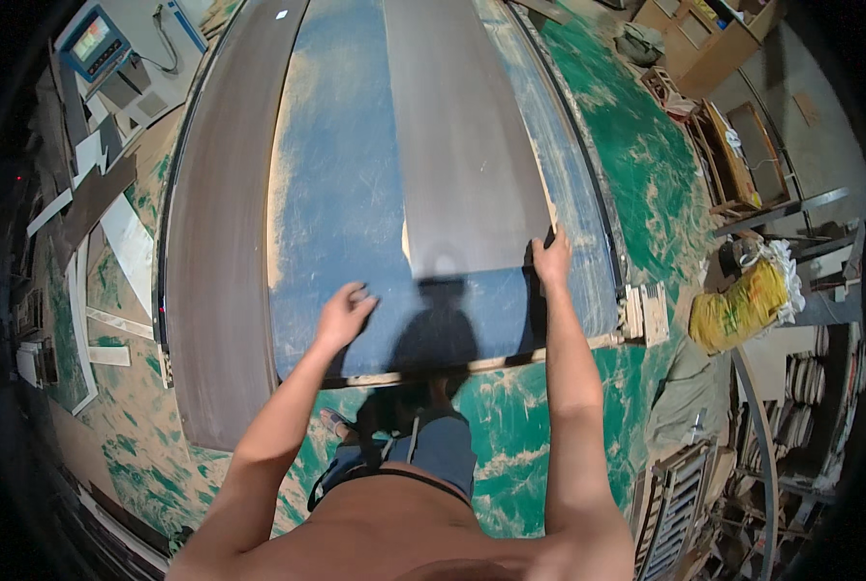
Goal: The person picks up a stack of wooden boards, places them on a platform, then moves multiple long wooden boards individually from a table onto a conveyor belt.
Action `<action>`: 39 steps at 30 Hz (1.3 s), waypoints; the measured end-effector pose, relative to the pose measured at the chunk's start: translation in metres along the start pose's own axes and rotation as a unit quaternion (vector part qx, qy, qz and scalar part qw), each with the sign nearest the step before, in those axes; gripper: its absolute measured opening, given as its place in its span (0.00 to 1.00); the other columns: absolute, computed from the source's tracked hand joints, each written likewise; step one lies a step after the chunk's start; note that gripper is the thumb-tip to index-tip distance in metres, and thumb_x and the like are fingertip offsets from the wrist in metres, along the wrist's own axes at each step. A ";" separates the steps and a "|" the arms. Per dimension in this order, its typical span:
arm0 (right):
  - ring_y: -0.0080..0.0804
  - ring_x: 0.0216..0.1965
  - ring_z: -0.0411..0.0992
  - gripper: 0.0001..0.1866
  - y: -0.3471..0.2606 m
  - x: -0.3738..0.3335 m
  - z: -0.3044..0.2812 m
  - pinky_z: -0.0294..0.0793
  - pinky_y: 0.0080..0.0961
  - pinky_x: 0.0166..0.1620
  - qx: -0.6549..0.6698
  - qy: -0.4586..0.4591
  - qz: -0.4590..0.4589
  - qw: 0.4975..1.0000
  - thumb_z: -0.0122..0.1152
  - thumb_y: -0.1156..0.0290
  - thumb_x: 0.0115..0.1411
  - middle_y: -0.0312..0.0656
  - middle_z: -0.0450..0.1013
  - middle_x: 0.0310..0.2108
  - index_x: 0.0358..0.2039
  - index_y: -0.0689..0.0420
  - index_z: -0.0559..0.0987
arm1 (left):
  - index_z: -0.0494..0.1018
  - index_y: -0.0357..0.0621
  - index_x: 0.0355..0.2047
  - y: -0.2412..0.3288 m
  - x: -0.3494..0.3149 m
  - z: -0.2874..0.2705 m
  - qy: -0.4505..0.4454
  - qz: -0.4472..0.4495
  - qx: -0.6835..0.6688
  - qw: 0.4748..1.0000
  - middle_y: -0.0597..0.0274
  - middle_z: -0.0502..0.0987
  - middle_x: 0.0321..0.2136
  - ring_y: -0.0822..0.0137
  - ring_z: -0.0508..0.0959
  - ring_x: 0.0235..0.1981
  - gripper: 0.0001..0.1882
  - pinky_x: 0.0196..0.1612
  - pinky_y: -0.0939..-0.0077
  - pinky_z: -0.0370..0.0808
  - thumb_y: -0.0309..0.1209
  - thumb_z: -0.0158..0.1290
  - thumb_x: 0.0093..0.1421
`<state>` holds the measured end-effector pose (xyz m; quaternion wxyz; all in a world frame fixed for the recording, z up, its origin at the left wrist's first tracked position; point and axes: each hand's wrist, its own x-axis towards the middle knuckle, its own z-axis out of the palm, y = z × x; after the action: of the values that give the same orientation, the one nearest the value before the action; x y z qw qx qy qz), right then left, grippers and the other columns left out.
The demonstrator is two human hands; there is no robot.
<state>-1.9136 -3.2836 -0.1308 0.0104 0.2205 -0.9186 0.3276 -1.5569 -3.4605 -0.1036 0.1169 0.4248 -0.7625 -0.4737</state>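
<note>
A long grey-brown board (pixel 467 145) lies on a dusty blue conveyor bed (pixel 341 165), its near end short of the bed's front edge. My right hand (pixel 551 259) is at the board's near right corner, with the fingers closed along its side edge. Over the bare blue surface, left of the board's near end, hovers my left hand (pixel 344 318). Its fingers are slightly curled and apart, with nothing between them. A darker brown board (pixel 225 223) runs along the bed's left side and juts past the front edge. My shadow falls across the bed and the board's end.
A control panel with a lit screen (pixel 92 44) stands at the far left, above white and brown offcuts (pixel 128 242) on the floor. At the right are a yellow sack (pixel 738 305), wooden crates (pixel 728 160) and stacked strips (pixel 680 494). Dust covers the green floor (pixel 617 126).
</note>
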 end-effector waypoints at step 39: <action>0.33 0.34 0.71 0.23 -0.165 -0.265 0.003 0.73 0.30 0.33 0.523 -0.410 0.400 0.631 0.43 0.47 0.59 0.42 0.71 0.36 0.42 0.53 0.70 | 0.73 0.34 0.23 0.185 -0.123 -0.141 -0.006 0.183 0.084 0.979 0.43 0.73 0.20 0.48 0.75 0.26 0.24 0.31 0.62 0.70 0.49 0.50 0.47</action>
<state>-1.6057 -3.2933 -0.0778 -0.6166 -0.0882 -0.5013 0.6007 -1.4989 -3.4198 0.1504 0.1607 0.2831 -0.8654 -0.3809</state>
